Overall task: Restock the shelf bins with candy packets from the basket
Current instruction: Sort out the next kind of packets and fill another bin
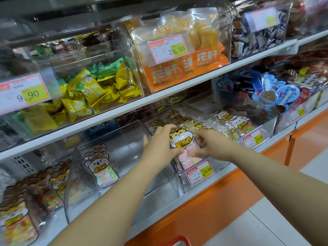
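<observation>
Here, a white store shelf [276,142] carries clear bins. My left hand [159,144] and right hand [211,146] grip one candy packet [181,141] between them, fingers curled on its sides, over the bin [184,185] below them.

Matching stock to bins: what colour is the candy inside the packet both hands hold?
Pale pink, with some white, showing through the clear packet in the head view.
</observation>
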Available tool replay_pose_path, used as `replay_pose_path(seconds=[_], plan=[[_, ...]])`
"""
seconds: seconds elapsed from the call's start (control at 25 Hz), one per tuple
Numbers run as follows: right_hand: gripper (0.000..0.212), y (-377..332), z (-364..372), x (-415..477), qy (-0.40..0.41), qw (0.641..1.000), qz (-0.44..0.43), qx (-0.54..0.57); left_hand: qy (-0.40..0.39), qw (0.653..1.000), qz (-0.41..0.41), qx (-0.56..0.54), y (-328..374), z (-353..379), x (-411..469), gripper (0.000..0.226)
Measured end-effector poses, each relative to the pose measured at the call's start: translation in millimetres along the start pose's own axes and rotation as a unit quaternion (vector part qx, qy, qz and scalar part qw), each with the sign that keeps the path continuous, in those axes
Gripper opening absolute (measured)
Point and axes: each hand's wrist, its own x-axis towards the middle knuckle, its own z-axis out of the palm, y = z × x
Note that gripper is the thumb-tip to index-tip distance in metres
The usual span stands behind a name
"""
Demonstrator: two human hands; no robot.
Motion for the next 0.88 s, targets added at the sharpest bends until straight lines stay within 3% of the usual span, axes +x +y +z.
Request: replay_pose_path(seconds=[0.16,0.56,0.68,0.8,0.88], plan=[[0.042,-6.2,-6.8,-0.1,-0.084,0.994,0.033,-0.060,-0.030,0.993,0.064,0.097,5.4,-0.9,-17.6,0.074],[0.019,-23.0,-20.3,2.0,-0.241,0.964,0.053,-0.104,-0.059,0.967,0.088,0.230,7.1,0.2,-15.1,0.076],[0.020,-18.8,-18.1,2.9,-0.229,0.968,0.071,-0.074,-0.047,0.962,0.081,0.255,12.3,10.7,-19.2,0.068],[0.023,-22.2,-27.1,-2.1,-0.143,0.987,0.062,-0.046,-0.037,0.957,0.089,0.273,16.2,21.8,-24.3,0.067],[0.036,-32.5,-35.0,-6.8,-0.096,0.995,0.037,0.003,-0.040,0.956,0.104,0.273,14.1,20.7,-25.5,0.064]])
